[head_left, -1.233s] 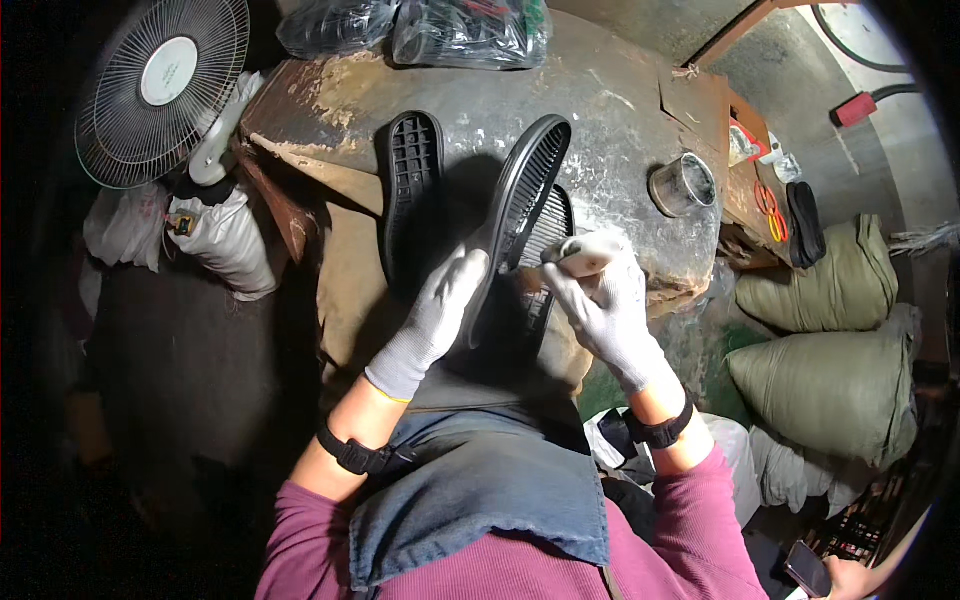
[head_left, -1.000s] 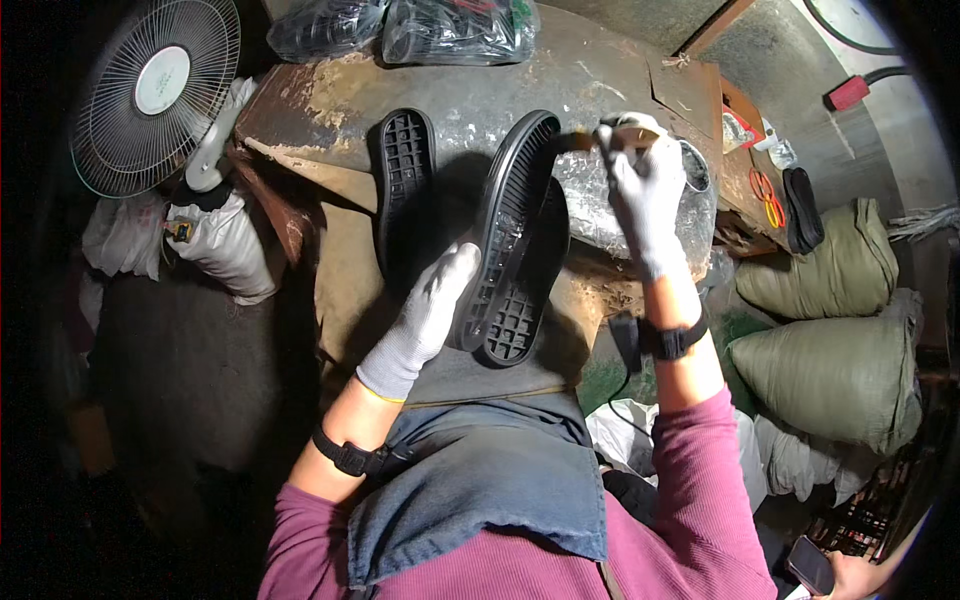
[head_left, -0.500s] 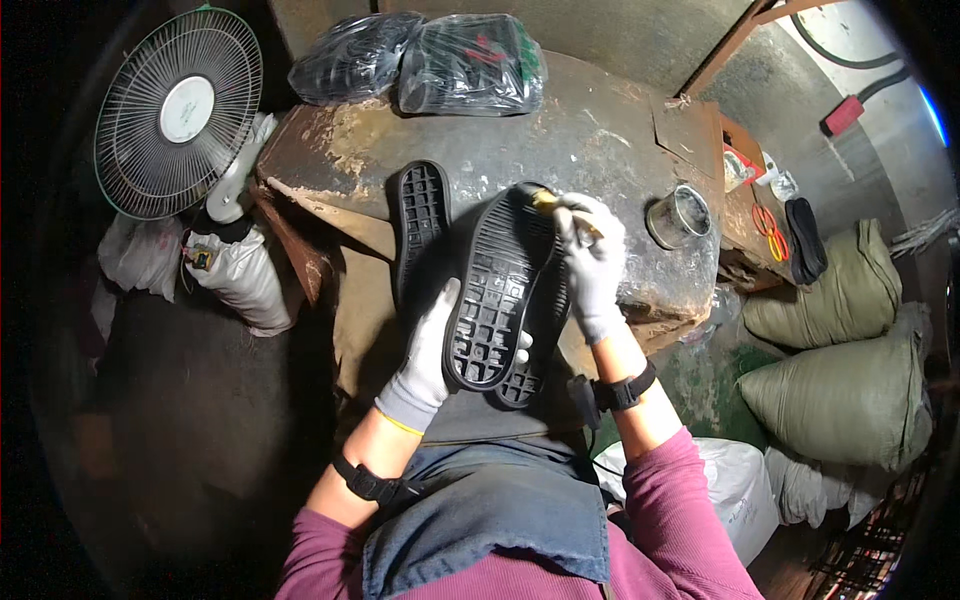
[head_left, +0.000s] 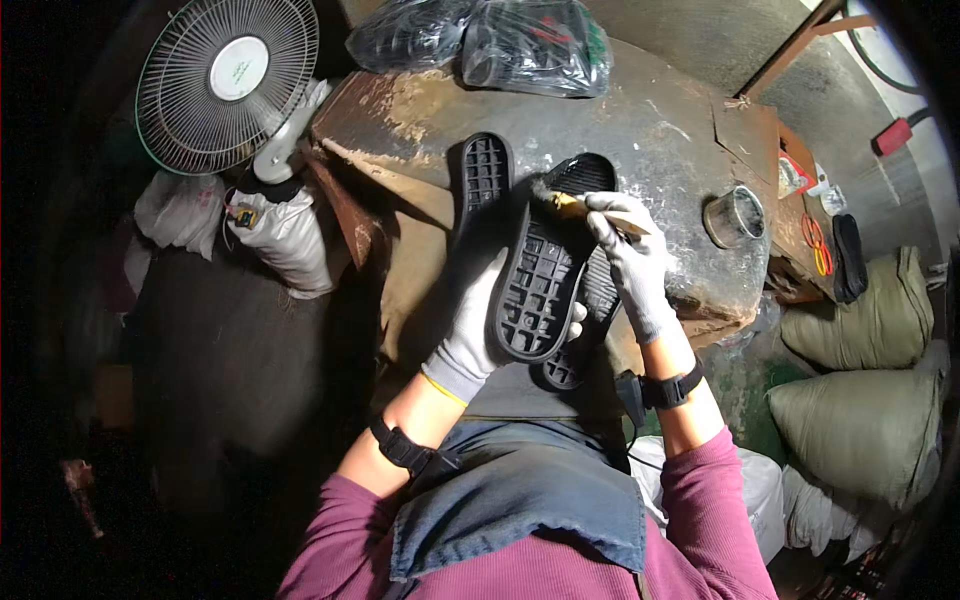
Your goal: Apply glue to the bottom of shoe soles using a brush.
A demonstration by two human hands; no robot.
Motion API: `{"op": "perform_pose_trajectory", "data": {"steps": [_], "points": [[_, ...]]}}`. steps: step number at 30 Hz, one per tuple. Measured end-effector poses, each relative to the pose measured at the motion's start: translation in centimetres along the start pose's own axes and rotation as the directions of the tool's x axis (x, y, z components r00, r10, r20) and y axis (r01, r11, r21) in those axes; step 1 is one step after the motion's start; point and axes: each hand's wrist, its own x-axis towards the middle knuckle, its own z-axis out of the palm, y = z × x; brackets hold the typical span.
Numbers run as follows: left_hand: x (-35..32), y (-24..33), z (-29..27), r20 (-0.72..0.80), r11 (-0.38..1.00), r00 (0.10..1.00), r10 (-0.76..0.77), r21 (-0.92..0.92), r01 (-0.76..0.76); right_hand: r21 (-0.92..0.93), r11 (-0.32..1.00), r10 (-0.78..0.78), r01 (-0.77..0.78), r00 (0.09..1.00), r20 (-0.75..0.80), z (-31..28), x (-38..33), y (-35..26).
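Observation:
My left hand [head_left: 470, 325] grips a black shoe sole [head_left: 540, 285] along its left side, with fingertips showing at the right edge. Its open grid of square hollows faces up. In my right hand [head_left: 632, 255] is a brush [head_left: 568, 205] with a pale handle, pinched between gloved fingers. The dark bristles lie at the far end of the held sole, partly lost in shadow. Beneath it, a second sole [head_left: 600, 290] sticks out on the right. Another sole [head_left: 485, 170] rests at the table's near edge, to the left. Both hands wear whitish gloves.
A worn table [head_left: 650, 110] holds plastic-wrapped bundles [head_left: 540, 50] at the back and a metal can [head_left: 735, 217] on the right. Beyond it are orange-handled scissors [head_left: 817, 245]. A fan [head_left: 235, 75] stands left; stuffed sacks [head_left: 860, 430] sit right.
The whole view has shifted, so things appear further right and higher. My right hand has moved the brush from the sole's far right rim toward its left side. Both grips are kept.

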Motion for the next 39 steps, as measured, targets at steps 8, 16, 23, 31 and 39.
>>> {"op": "perform_pose_trajectory", "data": {"steps": [8, 16, 23, 31, 39], "points": [[0.4, 0.0, -0.7, -0.056, 0.964, 0.971, 0.234, -0.113, -0.239, -0.159, 0.938, -0.266, 0.308, 0.934, 0.238, 1.5, -3.0, -4.4], [0.2, 5.0, -1.9, 0.045, 0.986, 0.995, 0.093, 0.135, -0.098, -0.126, 0.827, -0.37, 0.548, 0.7, 0.611, 0.6, -4.8, -7.4], [-1.9, 8.3, -3.3, 0.013, 0.874, 0.929, 0.369, 0.335, -0.351, -0.145, 0.933, -0.252, 0.331, 0.883, 0.396, 0.6, -5.6, -5.7], [-2.8, 7.5, -4.9, -0.088, 0.773, 0.806, 0.585, 0.363, -0.521, -0.105, 0.981, 0.184, -0.163, 0.953, 0.24, 3.7, -6.1, -7.2], [-2.4, 4.6, 1.7, -0.085, 0.648, 0.875, 0.476, 0.707, -0.283, -0.231, 0.971, -0.042, 0.052, 0.998, 0.047, 1.9, -0.7, -4.7]]}}
